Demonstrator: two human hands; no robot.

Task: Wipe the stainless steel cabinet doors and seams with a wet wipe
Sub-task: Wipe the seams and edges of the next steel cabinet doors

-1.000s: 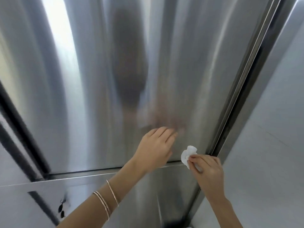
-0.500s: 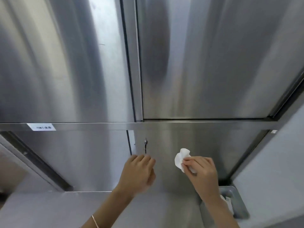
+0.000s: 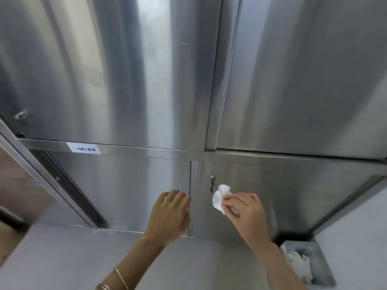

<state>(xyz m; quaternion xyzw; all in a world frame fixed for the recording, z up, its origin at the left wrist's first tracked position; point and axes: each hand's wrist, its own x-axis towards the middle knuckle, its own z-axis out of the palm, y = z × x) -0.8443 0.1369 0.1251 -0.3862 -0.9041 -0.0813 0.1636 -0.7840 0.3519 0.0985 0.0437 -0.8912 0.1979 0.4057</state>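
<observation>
While pinching the crumpled wet wipe [image 3: 221, 197] between the thumb and fingers [image 3: 236, 198] of the right hand [image 3: 249, 214], holding it just past the fingertips and close beside the keyed lock [image 3: 212, 182] of the lower right door [image 3: 293, 195]; not managing to tell whether it is touching the steel yet. Keeping the left hand [image 3: 169, 214] alongside, fingers [image 3: 178, 196] loosely curled, tips lying right at the vertical seam [image 3: 195, 185] and the edge of the lower left door [image 3: 125, 185]; not being able to say whether hooking that edge or merely hovering by it.

Seemingly starting on the lower pair of doors, around the lock and seam. Next, probably needing to be pressing the wipe flat on the panel ahead of the fingers, then running it down the seam lying between the two sets of fingers, working carefully round the lock.

Counting four doors: two lower ones at the fingers, the upper left door [image 3: 104, 70] and upper right door [image 3: 303, 80] well above them. Counting one wipe in the fingers, one lock, one white label [image 3: 83, 147] on the horizontal rail [image 3: 146, 151] up and left of the fingers, and one steel tray [image 3: 323, 266] of used wipes back behind the right wrist, their number being unreadable.
</observation>
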